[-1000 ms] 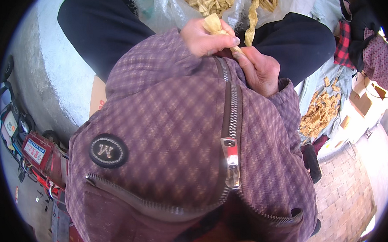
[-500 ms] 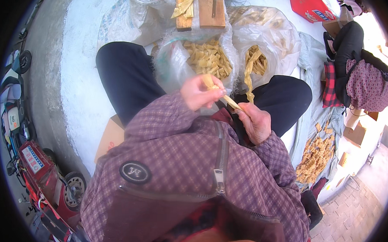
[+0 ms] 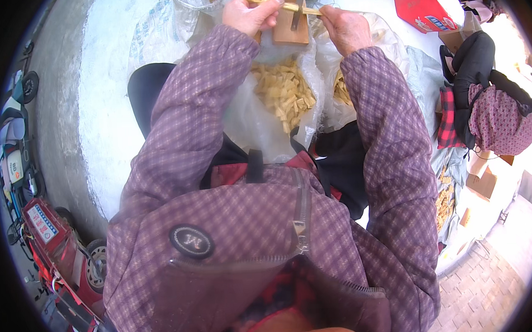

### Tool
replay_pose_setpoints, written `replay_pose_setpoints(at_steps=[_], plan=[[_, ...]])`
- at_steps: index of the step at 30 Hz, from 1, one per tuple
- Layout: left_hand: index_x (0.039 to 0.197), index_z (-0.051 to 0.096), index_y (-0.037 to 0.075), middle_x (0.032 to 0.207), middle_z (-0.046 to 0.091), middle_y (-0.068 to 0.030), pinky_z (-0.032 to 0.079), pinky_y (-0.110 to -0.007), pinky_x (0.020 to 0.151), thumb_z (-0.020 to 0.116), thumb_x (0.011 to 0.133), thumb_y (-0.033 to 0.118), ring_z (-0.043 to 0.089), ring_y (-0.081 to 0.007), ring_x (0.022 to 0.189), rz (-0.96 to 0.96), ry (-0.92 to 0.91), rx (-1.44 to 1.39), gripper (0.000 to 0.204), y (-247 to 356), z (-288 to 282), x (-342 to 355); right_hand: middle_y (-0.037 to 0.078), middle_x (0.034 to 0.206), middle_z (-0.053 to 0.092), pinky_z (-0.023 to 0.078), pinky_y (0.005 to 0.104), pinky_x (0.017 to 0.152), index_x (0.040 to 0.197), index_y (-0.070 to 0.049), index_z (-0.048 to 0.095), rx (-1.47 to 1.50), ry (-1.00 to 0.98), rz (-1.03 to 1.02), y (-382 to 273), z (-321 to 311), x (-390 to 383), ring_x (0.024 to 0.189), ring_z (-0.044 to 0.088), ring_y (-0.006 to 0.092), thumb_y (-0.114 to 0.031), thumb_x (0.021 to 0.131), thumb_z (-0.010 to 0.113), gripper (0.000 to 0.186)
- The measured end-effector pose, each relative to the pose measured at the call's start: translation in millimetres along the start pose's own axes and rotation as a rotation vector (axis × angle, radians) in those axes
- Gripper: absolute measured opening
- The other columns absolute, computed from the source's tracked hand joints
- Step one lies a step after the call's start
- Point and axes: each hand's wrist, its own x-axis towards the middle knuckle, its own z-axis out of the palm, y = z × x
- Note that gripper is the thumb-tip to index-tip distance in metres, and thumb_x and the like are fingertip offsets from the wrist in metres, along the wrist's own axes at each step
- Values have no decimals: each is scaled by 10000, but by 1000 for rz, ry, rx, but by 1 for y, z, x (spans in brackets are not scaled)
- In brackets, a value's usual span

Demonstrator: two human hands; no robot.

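Observation:
My left hand (image 3: pixel 249 15) grips a pale yellow folded strip (image 3: pixel 307 11) at its bulkier end, high in the view. My right hand (image 3: pixel 346 31) pinches the thinner right end. Between them the strip crosses an upright metal blade (image 3: pixel 295 22) on a wooden board (image 3: pixel 287 34); whether it touches the edge is unclear. Below the board an open plastic sack (image 3: pixel 246 119) holds several short yellow pieces (image 3: pixel 283 94). A second translucent bag (image 3: pixel 384 48) with similar material lies behind my right arm, partly hidden by it.
A white sack (image 3: pixel 157 52) lies upper left, a red box (image 3: pixel 419 8) upper right. Dark and patterned clothing (image 3: pixel 501 117), perhaps on a person, is at right, near cardboard boxes (image 3: pixel 480 183) and brown pieces (image 3: pixel 444 205). Parked vehicles, including a red one (image 3: pixel 46 229), line the left edge.
Both hands have moved forward, away from my body and up in the view, carrying the strip from near my lap to the blade and board. My arms are now stretched out.

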Motion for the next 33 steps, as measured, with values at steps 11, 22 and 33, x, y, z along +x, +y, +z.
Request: replay_pose_setpoints(at_steps=[11, 22, 33], plan=[[1026, 584, 60, 908, 573, -62, 434, -293, 765, 644, 809, 210, 554, -182, 866, 593, -168, 976, 270, -14, 20, -102, 35, 778, 631, 465, 210, 554, 1034, -26, 592, 986, 4, 477, -94, -47, -94, 591, 583, 74, -69, 885, 528, 168], [1038, 577, 41, 737, 536, 2, 431, -175, 503, 557, 878, 368, 507, -55, 586, -866, -438, -422, 365, -17, 76, -170, 90, 891, 647, 475, 195, 634, 1060, 32, 554, 1131, -85, 338, -150, -82, -184, 723, 625, 110, 16, 889, 477, 189], [840, 601, 28, 703, 613, -22, 450, -221, 503, 531, 836, 92, 547, -93, 524, -604, -777, 70, 95, -35, 77, -174, 20, 672, 573, 434, 168, 504, 1048, 48, 562, 1054, 82, 615, -136, -69, -184, 544, 526, 45, -22, 916, 472, 175]])
